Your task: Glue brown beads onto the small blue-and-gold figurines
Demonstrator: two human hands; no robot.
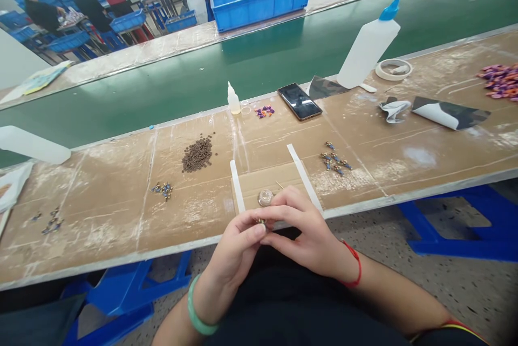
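At the table's front edge my left hand (238,243) pinches a small gold-and-dark piece (262,221) between thumb and fingers. My right hand (305,230) meets it there, its thumb and fingertips closed around the same piece, most of which the fingers cover. Just beyond my fingertips a small round clear dish (265,197) rests on a cardboard sheet (253,181), with a thin stick (279,185) beside it. White tape strips (238,187) run along the sheet's sides. Small blue-and-gold pieces lie in a group (335,160) to the right and another (162,190) to the left.
Brown discs (197,154) form a pile beyond the left group. A small dropper bottle (233,100), a phone (300,101), a large white bottle (368,52) and a tape roll (394,69) stand or lie farther back. Across the green belt (162,79) sits a blue crate (261,3).
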